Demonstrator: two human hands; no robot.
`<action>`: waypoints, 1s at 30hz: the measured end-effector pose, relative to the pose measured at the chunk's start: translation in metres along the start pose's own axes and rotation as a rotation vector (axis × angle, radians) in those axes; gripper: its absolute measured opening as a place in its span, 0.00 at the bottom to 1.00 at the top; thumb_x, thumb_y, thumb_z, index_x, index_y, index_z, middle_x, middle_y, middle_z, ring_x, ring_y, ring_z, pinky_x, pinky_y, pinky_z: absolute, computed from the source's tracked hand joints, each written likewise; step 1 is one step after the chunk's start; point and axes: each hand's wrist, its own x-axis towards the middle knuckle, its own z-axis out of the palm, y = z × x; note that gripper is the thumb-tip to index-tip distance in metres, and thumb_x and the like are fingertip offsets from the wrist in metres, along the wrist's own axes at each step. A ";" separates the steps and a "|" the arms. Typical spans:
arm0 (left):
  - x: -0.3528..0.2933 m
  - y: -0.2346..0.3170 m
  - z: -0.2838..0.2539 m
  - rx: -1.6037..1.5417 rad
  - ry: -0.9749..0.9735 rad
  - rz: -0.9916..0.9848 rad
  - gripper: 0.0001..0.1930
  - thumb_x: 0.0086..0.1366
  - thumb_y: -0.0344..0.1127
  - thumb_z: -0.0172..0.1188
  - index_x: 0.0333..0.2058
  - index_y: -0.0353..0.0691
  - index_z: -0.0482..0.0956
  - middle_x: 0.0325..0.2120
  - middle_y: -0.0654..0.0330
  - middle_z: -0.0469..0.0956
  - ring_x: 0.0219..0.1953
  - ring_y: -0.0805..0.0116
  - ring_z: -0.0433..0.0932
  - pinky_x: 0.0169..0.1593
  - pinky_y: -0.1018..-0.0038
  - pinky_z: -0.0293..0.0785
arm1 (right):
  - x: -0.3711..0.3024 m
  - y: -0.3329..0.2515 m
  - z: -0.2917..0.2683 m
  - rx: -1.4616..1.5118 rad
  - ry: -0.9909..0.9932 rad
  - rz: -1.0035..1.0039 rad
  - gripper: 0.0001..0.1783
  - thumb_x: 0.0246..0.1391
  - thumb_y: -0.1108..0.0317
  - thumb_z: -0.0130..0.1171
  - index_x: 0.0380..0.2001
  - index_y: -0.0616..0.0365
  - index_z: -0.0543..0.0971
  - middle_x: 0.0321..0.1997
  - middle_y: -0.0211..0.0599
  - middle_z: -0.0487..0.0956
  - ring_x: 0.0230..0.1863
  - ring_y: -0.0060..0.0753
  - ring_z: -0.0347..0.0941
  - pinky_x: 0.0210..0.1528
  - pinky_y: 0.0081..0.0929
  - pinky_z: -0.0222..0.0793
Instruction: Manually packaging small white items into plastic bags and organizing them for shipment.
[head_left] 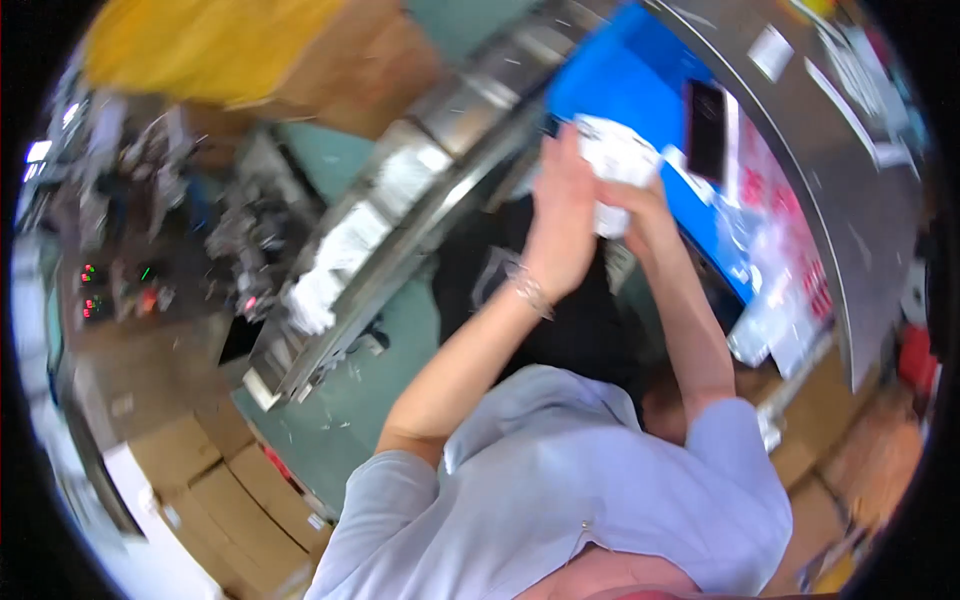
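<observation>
Between my two hands is a white packet [615,150] with faint dark markings; blur hides what exactly it is. My left hand [562,205] presses along its left side, fingers pointing away from me and a bracelet on the wrist. Around its lower right side my right hand [640,205] is closed, the thumb lying across the front. The packet is held up over the near edge of a blue tray or bin [625,70]. Right of it lies a dark phone [706,130].
Clear plastic bags with red print [775,240] lie to the right, beside a curved steel table edge [800,150]. At left runs a metal conveyor or rail [430,215] carrying several white packets [345,245]. Cardboard boxes [215,500] stand lower left; a yellow sack [200,45] is upper left.
</observation>
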 end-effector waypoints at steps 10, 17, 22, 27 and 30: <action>-0.108 -0.029 -0.040 0.133 0.126 -0.171 0.29 0.68 0.47 0.41 0.60 0.33 0.52 0.58 0.48 0.58 0.61 0.60 0.55 0.63 0.70 0.49 | -0.056 0.062 -0.049 0.151 -0.090 0.228 0.40 0.30 0.78 0.56 0.55 0.58 0.63 0.46 0.39 0.73 0.48 0.41 0.71 0.48 0.38 0.71; -0.172 -0.096 -0.028 0.568 0.196 -0.358 0.18 0.63 0.41 0.52 0.46 0.34 0.69 0.35 0.47 0.76 0.36 0.47 0.75 0.44 0.64 0.71 | -0.069 0.026 -0.019 -0.167 -0.262 0.027 0.33 0.30 0.74 0.60 0.48 0.58 0.67 0.39 0.37 0.75 0.42 0.42 0.74 0.44 0.36 0.72; -0.152 -0.145 0.015 0.455 0.244 -0.243 0.13 0.64 0.39 0.50 0.39 0.35 0.74 0.22 0.55 0.77 0.24 0.54 0.77 0.32 0.67 0.74 | -0.085 -0.016 0.028 -1.100 -0.451 -0.247 0.33 0.29 0.72 0.63 0.46 0.58 0.67 0.40 0.41 0.74 0.42 0.47 0.73 0.42 0.39 0.70; -0.156 -0.112 0.025 -0.207 0.249 -0.715 0.12 0.65 0.36 0.48 0.38 0.38 0.78 0.17 0.60 0.77 0.16 0.71 0.75 0.20 0.75 0.70 | -0.100 0.019 -0.004 -1.738 -0.584 -0.459 0.36 0.24 0.71 0.65 0.45 0.55 0.68 0.36 0.43 0.71 0.38 0.49 0.70 0.38 0.40 0.67; -0.162 -0.101 0.024 -0.177 0.339 -0.724 0.12 0.64 0.33 0.48 0.41 0.40 0.79 0.16 0.60 0.76 0.14 0.72 0.74 0.18 0.76 0.70 | -0.104 0.035 -0.011 -1.833 -0.584 -0.556 0.36 0.24 0.72 0.65 0.45 0.55 0.68 0.33 0.40 0.70 0.37 0.46 0.69 0.37 0.38 0.66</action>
